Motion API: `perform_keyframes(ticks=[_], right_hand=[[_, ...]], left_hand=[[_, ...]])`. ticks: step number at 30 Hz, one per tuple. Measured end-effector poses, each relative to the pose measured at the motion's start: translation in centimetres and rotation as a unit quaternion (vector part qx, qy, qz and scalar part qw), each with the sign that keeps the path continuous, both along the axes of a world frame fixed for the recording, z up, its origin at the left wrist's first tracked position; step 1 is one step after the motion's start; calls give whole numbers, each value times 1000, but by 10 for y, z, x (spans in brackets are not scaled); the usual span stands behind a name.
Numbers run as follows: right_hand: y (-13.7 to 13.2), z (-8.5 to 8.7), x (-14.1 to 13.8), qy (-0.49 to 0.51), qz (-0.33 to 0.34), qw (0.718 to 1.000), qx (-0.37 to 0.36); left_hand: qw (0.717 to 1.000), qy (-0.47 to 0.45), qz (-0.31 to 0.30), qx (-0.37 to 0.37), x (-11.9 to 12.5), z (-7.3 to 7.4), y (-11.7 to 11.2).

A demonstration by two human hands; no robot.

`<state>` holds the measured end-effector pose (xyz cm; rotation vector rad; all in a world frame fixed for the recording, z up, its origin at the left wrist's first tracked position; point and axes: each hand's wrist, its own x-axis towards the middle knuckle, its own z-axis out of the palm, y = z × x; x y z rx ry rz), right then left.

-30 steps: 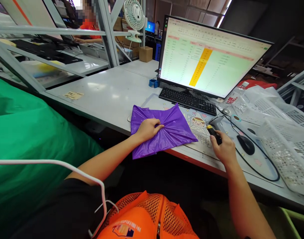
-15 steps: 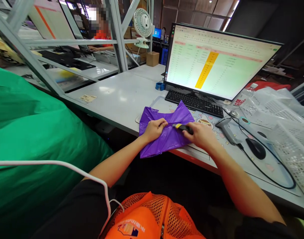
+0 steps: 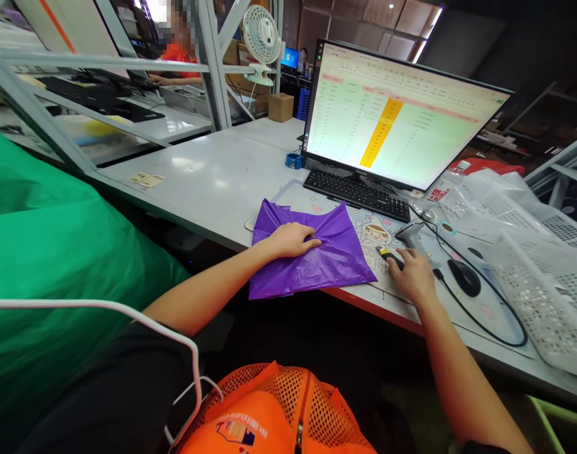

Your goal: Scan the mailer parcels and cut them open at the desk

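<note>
A purple plastic bag (image 3: 311, 271) lies creased on the desk, its near edge reaching past the desk's front. My left hand (image 3: 294, 241) is closed on the upper middle of the bag, fingers curled over the gathered film. To the right of the bag, low over the patterned desk mat (image 3: 288, 192), my right hand (image 3: 415, 276) grips a yellow and black utility knife (image 3: 389, 256). The knife's front end points left toward the bag, apart from it. Whether its blade is out I cannot tell.
Behind the bag stand a black keyboard (image 3: 357, 194) and a monitor (image 3: 402, 116). A grey scanner (image 3: 413, 239), a mouse (image 3: 464, 277) and white perforated baskets (image 3: 529, 296) sit to the right. A green sack (image 3: 70, 252) bulges at the left. Another person sits beyond the metal frame.
My right hand has moved right and away from the bag with the utility knife. My left hand stays on the bag, which now lies more spread out and flatter.
</note>
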<state>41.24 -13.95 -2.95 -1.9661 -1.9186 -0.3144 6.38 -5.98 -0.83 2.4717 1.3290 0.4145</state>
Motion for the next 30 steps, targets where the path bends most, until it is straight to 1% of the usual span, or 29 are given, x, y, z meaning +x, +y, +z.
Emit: perform_keyframes(ticks=[1, 2, 3, 4, 5, 6, 7, 8, 10, 12, 14, 16, 18, 22, 25, 27, 28, 30], right_hand=[[-1, 7, -18, 19, 50, 998, 31], [-2, 14, -38, 40, 114, 991, 52], [-3, 20, -60, 57, 188, 979, 52], [-3, 23, -83, 63, 259, 963, 33], [-2, 24, -104, 63, 312, 948, 7], [0, 23, -123, 62, 343, 937, -16], [3, 20, -140, 62, 357, 931, -35], [6, 17, -154, 63, 357, 931, -47], [14, 10, -173, 63, 337, 938, -52], [17, 7, -186, 42, 319, 946, -46], [14, 8, -196, 3, 304, 952, -45], [1, 11, -200, -33, 300, 952, -47], [-21, 13, -197, -48, 315, 947, -34], [-75, 17, -171, -19, 375, 927, 21], [-106, 23, -148, 2, 391, 920, 35], [-115, 27, -137, 7, 387, 921, 40], [-116, 27, -132, 11, 381, 924, 42], [-114, 23, -124, 21, 367, 929, 38]], left_hand=[[1000, 1, -11, 7, 2, 2, 1], [1000, -7, -23, 17, 4, 2, 1], [999, -21, -35, 28, 5, 1, 1], [997, -38, -46, 39, 5, 0, 1], [996, -57, -53, 52, 4, -2, 0], [994, -75, -54, 64, 3, -3, -1], [992, -90, -50, 76, 1, -4, -3], [990, -100, -42, 85, -1, -4, -4], [990, -96, -7, 98, -6, -2, -7], [992, -60, 55, 100, -9, 3, -8], [987, -11, 131, 96, -12, 10, -6], [976, 26, 191, 99, -16, 19, 0], [966, 47, 225, 115, -26, 26, 10], [950, 79, 261, 154, -60, 35, 43], [935, 86, 304, 160, -83, 34, 70], [931, 81, 325, 145, -86, 33, 83], [934, 78, 321, 135, -83, 34, 86], [947, 68, 285, 129, -70, 42, 84]])
